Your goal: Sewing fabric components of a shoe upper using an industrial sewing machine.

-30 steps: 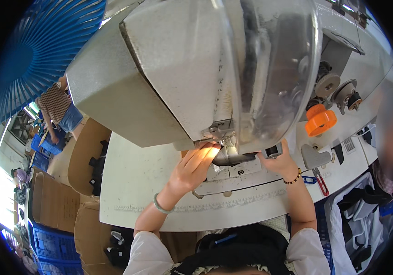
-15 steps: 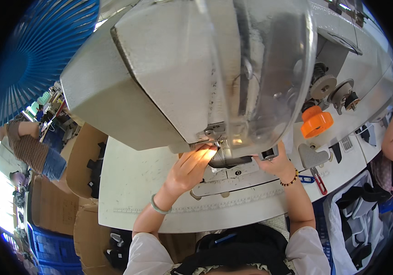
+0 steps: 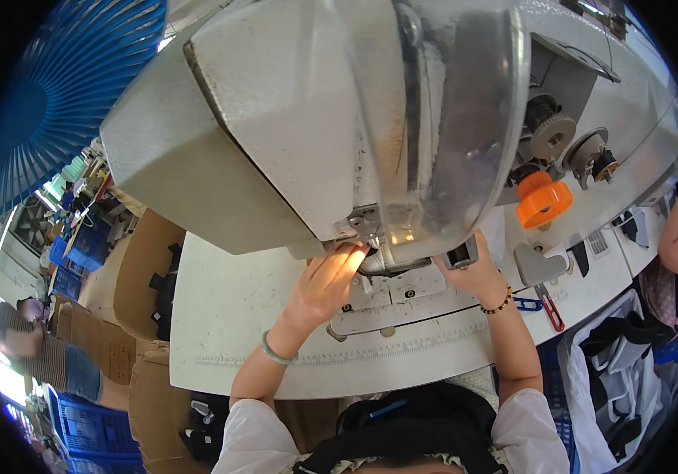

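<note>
A large white sewing machine (image 3: 291, 103) stands before me, its needle area lit by a small lamp. My left hand (image 3: 323, 286) is closed, its fingertips pressed together on a dark fabric piece (image 3: 403, 267) by the presser foot (image 3: 366, 225). The piece runs in a narrow curve across the needle plate toward my right hand (image 3: 475, 272). That hand is curled at the piece's right end, and its fingers are partly hidden behind a black machine part (image 3: 460, 255) and the clear guard (image 3: 481, 134).
An orange knob (image 3: 542, 200) and tension discs project at right. Red-handled snips (image 3: 550, 310) and a blue tool (image 3: 527, 304) lie beside my right wrist. A ruler strip (image 3: 354, 347) runs along the table (image 3: 228, 316). Cardboard boxes (image 3: 145, 276), a blue fan (image 3: 78, 87) and a person (image 3: 54, 355) are at left.
The dark fabric piece has shifted and looks narrower under the needle area. Both hands stay nearly in place. The view has tilted slightly, and the person at left stands lower in the picture.
</note>
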`<state>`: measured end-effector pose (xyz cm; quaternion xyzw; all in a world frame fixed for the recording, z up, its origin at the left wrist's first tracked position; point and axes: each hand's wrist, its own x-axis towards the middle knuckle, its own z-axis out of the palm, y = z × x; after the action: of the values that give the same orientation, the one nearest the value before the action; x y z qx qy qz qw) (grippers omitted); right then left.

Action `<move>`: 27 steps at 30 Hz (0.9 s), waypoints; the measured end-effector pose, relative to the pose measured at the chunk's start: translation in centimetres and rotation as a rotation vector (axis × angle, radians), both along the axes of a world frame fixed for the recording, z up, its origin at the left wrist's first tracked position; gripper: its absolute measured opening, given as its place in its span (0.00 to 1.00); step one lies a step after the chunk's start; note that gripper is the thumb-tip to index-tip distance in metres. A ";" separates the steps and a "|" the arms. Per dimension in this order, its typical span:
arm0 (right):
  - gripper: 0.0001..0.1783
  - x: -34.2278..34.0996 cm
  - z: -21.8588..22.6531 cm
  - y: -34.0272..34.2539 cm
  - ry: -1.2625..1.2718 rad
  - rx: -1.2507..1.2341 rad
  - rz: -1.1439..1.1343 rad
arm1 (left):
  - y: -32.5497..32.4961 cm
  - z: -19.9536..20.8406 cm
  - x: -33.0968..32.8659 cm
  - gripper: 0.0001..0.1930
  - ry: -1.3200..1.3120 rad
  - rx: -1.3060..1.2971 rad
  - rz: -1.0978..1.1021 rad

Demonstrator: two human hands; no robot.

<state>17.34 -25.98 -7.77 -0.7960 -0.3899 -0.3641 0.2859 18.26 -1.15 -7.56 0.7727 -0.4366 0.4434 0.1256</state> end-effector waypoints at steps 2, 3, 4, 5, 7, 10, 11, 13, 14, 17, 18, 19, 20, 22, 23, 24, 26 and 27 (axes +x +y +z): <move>0.21 -0.1 0.5 0.3 -0.057 -0.011 0.017 | -0.1 0.0 0.1 0.19 -0.001 -0.023 -0.017; 0.21 -0.2 0.7 0.7 -0.058 -0.010 0.017 | -0.1 0.1 0.0 0.19 -0.001 -0.022 -0.016; 0.15 -0.2 0.9 1.2 -0.092 0.075 0.009 | -0.2 0.2 -0.1 0.19 0.031 -0.030 -0.021; 0.12 -0.3 1.1 1.5 -0.126 0.159 0.001 | -0.2 0.2 -0.2 0.19 0.063 -0.038 -0.025; 0.12 -0.6 1.7 1.5 -0.124 0.167 0.008 | -0.2 0.3 -0.2 0.18 0.069 -0.060 -0.058; 0.12 -0.5 1.8 1.4 -0.129 0.163 0.032 | -0.3 0.5 -0.3 0.17 0.061 -0.093 -0.104; 0.12 -0.4 1.8 1.3 -0.138 0.151 0.051 | -0.4 0.5 -0.3 0.16 0.045 -0.105 -0.116; 0.12 -0.4 1.7 1.4 -0.136 0.169 0.050 | -0.4 0.4 -0.3 0.15 0.034 -0.107 -0.120; 0.11 -0.3 1.6 1.4 -0.133 0.185 0.052 | -0.4 0.4 -0.2 0.14 0.023 -0.110 -0.122; 0.24 -0.4 0.8 0.4 -0.111 0.030 0.087 | -0.4 0.5 -0.4 0.14 0.026 -0.098 -0.112; 0.24 -0.4 0.8 0.6 -0.109 0.029 0.085 | -0.5 0.6 -0.4 0.14 0.027 -0.100 -0.115; 0.17 -0.5 1.2 1.1 -0.113 0.121 0.063 | -0.5 0.8 -0.5 0.15 0.018 -0.093 -0.111; 0.12 -0.5 1.4 1.5 -0.116 0.212 0.041 | -0.5 0.8 -0.5 0.15 0.009 -0.087 -0.107; 0.12 -0.4 1.2 1.5 -0.129 0.208 0.034 | -0.5 0.8 -0.5 0.15 0.013 -0.088 -0.112; 0.12 -0.4 1.2 1.5 -0.144 0.203 0.027 | -0.4 0.7 -0.5 0.15 0.015 -0.089 -0.118; 0.12 -0.4 1.2 1.5 -0.143 0.203 0.024 | -0.4 0.6 -0.4 0.15 0.017 -0.090 -0.119; 0.12 -0.5 1.3 1.5 -0.153 0.191 0.026 | -0.2 0.3 -0.3 0.15 0.007 -0.095 -0.131; 0.12 -0.4 1.3 1.6 -0.152 0.191 0.024 | -0.2 0.3 -0.2 0.15 0.009 -0.095 -0.133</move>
<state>16.90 -24.38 -6.43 -0.7306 -0.3835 -0.4553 0.3345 18.02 -1.36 -7.29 0.7373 -0.4647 0.4507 0.1932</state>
